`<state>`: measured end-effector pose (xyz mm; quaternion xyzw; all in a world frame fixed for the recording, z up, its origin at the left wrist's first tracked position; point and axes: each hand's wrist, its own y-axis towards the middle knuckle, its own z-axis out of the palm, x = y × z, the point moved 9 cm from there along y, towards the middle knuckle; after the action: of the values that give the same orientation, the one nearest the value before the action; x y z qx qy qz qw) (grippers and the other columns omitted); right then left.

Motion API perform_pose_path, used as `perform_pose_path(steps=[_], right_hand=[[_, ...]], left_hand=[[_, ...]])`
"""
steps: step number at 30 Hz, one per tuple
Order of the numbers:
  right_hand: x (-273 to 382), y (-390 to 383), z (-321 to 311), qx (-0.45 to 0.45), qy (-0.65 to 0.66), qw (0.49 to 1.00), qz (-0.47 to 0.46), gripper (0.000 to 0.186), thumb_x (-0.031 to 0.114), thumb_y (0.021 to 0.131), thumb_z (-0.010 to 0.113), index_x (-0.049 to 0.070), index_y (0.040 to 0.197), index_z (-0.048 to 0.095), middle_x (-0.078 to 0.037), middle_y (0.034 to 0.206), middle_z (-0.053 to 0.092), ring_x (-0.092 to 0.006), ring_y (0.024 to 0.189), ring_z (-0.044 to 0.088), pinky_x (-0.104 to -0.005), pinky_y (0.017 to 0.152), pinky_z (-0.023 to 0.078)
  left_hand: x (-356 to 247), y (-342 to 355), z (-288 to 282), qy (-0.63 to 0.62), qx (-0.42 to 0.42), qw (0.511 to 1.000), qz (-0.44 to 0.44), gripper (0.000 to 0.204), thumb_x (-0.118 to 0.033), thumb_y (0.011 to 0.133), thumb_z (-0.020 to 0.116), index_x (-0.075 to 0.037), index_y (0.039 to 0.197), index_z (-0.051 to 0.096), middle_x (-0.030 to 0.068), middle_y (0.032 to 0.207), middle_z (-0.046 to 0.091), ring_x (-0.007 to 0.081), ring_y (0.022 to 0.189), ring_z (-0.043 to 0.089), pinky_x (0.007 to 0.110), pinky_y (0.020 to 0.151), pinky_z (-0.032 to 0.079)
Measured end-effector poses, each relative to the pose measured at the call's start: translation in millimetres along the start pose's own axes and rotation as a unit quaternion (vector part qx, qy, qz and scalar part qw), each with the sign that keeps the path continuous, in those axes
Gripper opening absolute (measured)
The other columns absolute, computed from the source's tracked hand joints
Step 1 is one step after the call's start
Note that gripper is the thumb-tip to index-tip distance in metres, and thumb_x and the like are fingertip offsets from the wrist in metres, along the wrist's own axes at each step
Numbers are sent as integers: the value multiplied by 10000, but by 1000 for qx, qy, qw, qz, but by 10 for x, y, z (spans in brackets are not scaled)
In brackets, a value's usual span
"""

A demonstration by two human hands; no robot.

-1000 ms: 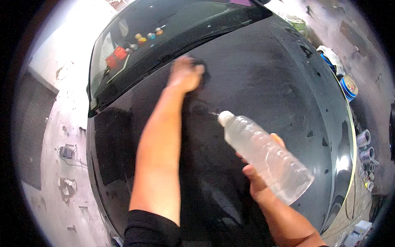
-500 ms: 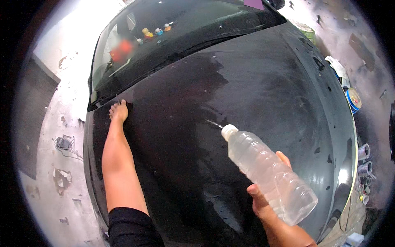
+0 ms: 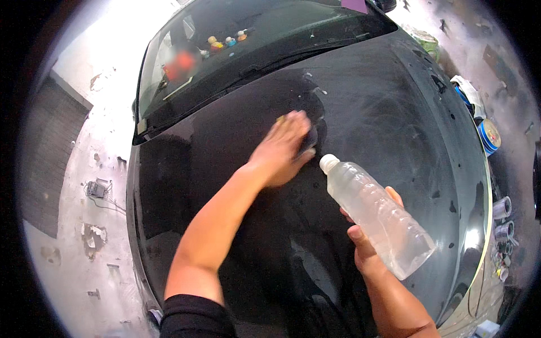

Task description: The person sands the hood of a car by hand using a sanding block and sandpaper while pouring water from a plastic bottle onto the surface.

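A dark car hood (image 3: 225,219) fills the middle of the view, its left part wet and darker, its right part dull with pale swirls. My left hand (image 3: 284,143) lies on it near the border between those parts, slightly blurred. Between its thumb and fingers shows the edge of a dark pad (image 3: 309,138), mostly hidden under the palm. My right hand (image 3: 366,239) is wrapped round a clear plastic bottle (image 3: 376,213) of cloudy liquid. The bottle is tilted, its white cap (image 3: 328,163) pointing up-left, just right of my left hand.
Beyond the hood is the windshield (image 3: 197,79) with a wiper (image 3: 293,53) along its base; small toy figures (image 3: 230,41) sit behind the glass. Cans and a blue-banded tub (image 3: 489,137) stand on the right. A grey mat (image 3: 48,146) and a small wire-framed object (image 3: 98,189) lie left on the stained floor.
My left hand has swept right across the hood from near the windshield's left corner. The thin jet of liquid from the bottle cap is gone, and the bottle sits slightly higher.
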<state>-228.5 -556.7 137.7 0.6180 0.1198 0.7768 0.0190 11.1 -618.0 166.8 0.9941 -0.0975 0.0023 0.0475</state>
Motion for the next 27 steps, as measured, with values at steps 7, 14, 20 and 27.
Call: perform_pose_path(steps=[7,14,20,27], right_hand=[[-5,-57,135,1,38,999,19,1016,505,695,846,-51,1382,344,-133,1171,593,-243,1080,589,-368,969,461],[18,1,58,-2,35,999,-6,960,457,725,842,-37,1386,352,-139,1179,593,-242,1091,588,-368,983,454],[13,5,38,6,61,998,-10,905,390,745,845,-35,1382,362,-140,1159,613,-246,1066,604,-373,970,465],[-3,-44,141,25,71,997,5,862,335,753,848,-35,1375,380,-128,1144,625,-241,1066,609,-373,960,470]], left_hand=[[2166,-758,-340,15,-40,930,-366,692,-434,994,389,59,1469,286,232,1579,184,338,1486,128,421,1213,97],[-156,-788,-93,4,27,997,-68,772,-284,920,560,25,1513,173,228,1588,154,369,1481,131,441,1211,126],[255,-1146,-252,-43,3,983,-176,696,-306,961,522,38,1492,233,221,1584,174,360,1482,130,439,1213,114],[778,-458,-25,13,-27,990,-137,713,-406,987,449,35,1497,216,236,1571,198,354,1486,107,435,1215,99]])
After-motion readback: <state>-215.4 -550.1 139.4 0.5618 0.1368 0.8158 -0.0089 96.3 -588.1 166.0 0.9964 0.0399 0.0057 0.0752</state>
